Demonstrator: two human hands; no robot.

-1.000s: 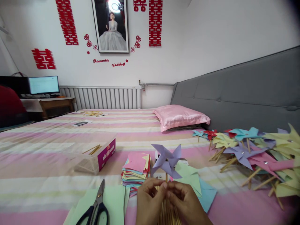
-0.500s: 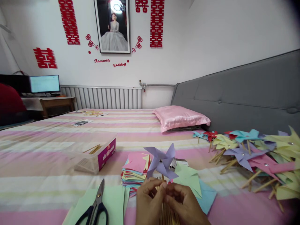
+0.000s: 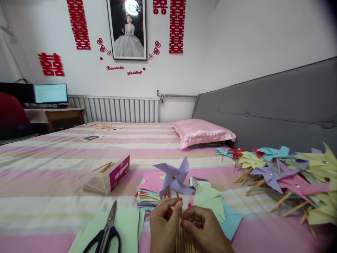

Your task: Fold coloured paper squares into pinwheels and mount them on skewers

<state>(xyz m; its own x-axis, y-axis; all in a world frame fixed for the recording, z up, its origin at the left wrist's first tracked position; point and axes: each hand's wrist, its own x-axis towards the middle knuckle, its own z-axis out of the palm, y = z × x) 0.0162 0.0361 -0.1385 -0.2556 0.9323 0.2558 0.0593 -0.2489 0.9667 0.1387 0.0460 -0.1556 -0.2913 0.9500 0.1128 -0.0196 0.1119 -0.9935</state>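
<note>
A purple paper pinwheel [image 3: 168,178] on a thin wooden stick stands upright before me, tilted a little left. My left hand [image 3: 165,221] pinches its stick just under the paper blades. Fingers curled, my right hand [image 3: 201,225] closes on the same stick slightly lower; its fingertips are partly hidden. Below and between the hands lies a bundle of wooden sticks [image 3: 186,242]. Behind the left hand is a stack of coloured paper squares [image 3: 147,196]. Pale green cut paper [image 3: 209,202] and a blue sheet [image 3: 233,219] lie beyond the right hand.
Scissors [image 3: 106,228] rest on green paper sheets [image 3: 129,228] at left. A clear plastic box [image 3: 98,184] with sticks stands behind them. Several finished pinwheels [image 3: 273,174] are heaped at right. A small box [image 3: 200,182], a pink pillow [image 3: 202,133] and a grey headboard [image 3: 263,102] are farther back.
The purple pinwheel has shifted left and slightly up, tilting left. My right hand has drawn a little apart from the left, and the small box behind shows more.
</note>
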